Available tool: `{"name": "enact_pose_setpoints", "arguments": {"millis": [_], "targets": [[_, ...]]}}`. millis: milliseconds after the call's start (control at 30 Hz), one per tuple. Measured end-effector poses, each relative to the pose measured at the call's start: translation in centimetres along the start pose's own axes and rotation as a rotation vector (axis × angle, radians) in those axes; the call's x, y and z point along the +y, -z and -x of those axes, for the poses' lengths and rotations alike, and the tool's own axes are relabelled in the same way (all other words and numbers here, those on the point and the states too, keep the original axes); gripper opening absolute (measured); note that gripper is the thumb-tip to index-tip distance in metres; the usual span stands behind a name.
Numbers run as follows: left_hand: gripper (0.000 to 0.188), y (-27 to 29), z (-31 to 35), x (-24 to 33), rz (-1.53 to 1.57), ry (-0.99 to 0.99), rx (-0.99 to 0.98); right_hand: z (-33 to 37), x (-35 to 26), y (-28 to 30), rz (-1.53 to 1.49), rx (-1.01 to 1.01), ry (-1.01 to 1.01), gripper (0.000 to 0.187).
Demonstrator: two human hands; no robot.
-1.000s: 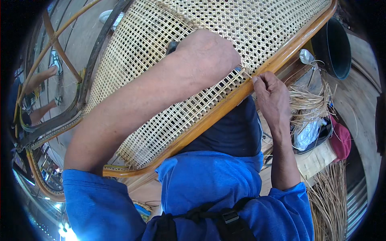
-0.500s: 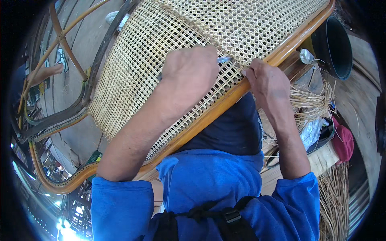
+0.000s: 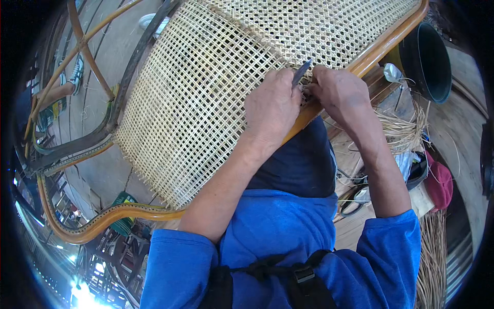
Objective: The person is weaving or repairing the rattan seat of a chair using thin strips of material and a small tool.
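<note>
A woven cane panel point(image 3: 206, 98) stretches across a curved, varnished wooden frame point(image 3: 388, 37) in front of me. My left hand point(image 3: 272, 105) is closed around a pointed tool with a flat grey blade point(image 3: 302, 72), its tip aimed up and to the right. Close beside it, my right hand point(image 3: 342, 92) has its fingers pinched at the panel's edge along the frame. Whatever lies between those fingertips is too small and covered to make out. The two hands nearly touch, just below the seam where two weave patterns meet.
A black bucket point(image 3: 426, 62) stands at the far right. Below it lie a bundle of cane strands point(image 3: 404, 129), a pair of scissors point(image 3: 352, 207) and a dark red cloth item point(image 3: 439, 181). Another bare chair frame point(image 3: 77, 149) stands left, with another person's foot point(image 3: 76, 72) beyond.
My left hand has moved right and slightly down, up beside the right hand, and the blade now points upward. My right hand has shifted only a little, staying at the panel's edge.
</note>
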State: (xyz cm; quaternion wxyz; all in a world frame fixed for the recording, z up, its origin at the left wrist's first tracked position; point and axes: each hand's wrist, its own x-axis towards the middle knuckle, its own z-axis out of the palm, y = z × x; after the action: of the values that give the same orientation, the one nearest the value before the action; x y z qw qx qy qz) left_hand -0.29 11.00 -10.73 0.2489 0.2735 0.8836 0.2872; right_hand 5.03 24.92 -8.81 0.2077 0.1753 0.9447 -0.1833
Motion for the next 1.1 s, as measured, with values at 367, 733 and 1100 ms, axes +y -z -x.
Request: {"name": "enact_pose_setpoints", "arguments": {"millis": [367, 733, 1100], "targets": [[0.019, 4.1, -0.2, -3.8, 0.084, 0.222, -0.174, -1.2, -1.2, 2.1, 0.048, -0.185, -0.193, 0.038], [0.019, 2.9, -0.4, -6.0, 0.169, 0.128, -0.121, 7.5, 5.2, 6.6, -0.308, 0.338, -0.22, 0.025], [0.013, 2.4, -0.1, -4.8, 0.304, 0.144, -0.142, 31.7, 9.2, -4.7, -0.919, -0.168, -0.758, 0.024]]}}
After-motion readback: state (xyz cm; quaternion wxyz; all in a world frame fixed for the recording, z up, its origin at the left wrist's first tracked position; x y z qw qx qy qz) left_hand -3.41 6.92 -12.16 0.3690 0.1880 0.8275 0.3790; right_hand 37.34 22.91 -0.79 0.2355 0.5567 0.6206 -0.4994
